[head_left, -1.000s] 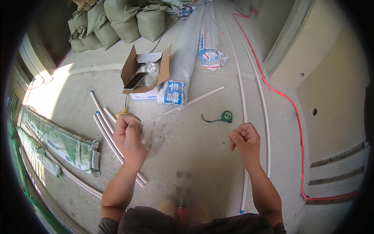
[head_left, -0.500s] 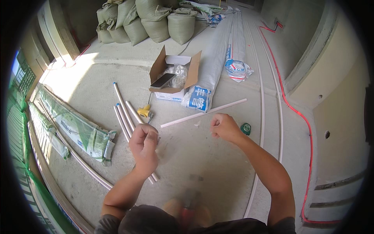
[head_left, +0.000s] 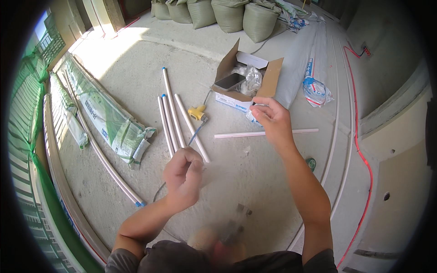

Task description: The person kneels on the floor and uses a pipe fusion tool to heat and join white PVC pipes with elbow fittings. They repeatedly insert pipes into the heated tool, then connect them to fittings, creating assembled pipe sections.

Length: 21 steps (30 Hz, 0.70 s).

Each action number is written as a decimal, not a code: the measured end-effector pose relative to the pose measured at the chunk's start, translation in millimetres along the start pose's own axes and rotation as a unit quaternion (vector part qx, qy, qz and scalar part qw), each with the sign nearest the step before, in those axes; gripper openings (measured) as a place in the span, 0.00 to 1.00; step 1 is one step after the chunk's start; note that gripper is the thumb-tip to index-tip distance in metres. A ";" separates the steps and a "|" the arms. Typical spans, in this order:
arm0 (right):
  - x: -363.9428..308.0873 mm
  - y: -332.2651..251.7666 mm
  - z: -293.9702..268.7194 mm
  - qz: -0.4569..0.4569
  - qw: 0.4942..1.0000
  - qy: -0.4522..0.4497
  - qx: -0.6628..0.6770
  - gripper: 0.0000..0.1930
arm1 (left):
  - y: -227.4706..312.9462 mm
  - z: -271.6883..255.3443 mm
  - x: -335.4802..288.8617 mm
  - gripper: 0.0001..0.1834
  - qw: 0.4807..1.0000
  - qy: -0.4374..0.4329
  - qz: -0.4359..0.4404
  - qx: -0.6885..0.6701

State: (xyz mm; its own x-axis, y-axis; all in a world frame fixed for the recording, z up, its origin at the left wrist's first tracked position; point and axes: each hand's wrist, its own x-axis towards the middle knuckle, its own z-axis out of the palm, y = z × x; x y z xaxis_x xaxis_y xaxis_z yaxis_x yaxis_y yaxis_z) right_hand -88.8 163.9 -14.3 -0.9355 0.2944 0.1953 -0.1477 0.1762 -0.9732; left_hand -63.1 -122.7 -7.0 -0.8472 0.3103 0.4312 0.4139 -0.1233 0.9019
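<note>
My left hand is closed, thumb against curled fingers, above the floor by the lower ends of several white pipes. Whatever it may pinch is hidden by the fingers and blur. My right hand is raised in front of an open cardboard box, thumb and forefinger apart, and I make out nothing held in it. Inside the box lie a dark phone and clear plastic bags. Partly behind my right hand, a single white pipe lies crosswise on the floor.
A yellow corded device lies beside the pipes. Beyond my right forearm is a green tape measure. Wrapped pipe bundles lie at left, filled sacks at the back, red conduit along the right wall. A blurred dark-and-red object is near me.
My right hand has risen toward the box, and its fingers have spread. My left hand stays curled. The view has shifted, so the floor items appear farther right.
</note>
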 end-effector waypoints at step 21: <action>-238.7 -54.1 -29.9 0.161 0.944 -0.145 -0.250 0.12 | -2.0 126.9 -49.3 0.03 0.906 -0.259 0.335 0.021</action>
State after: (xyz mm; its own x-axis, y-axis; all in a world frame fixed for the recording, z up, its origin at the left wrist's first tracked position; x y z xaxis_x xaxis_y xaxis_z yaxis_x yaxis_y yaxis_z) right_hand 152.1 112.2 -4.7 -0.9654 0.1509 -0.2126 0.2607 0.5650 -0.7828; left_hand 20.1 -18.2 -33.1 -0.1363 0.5808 0.8026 0.7989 -0.4146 0.4357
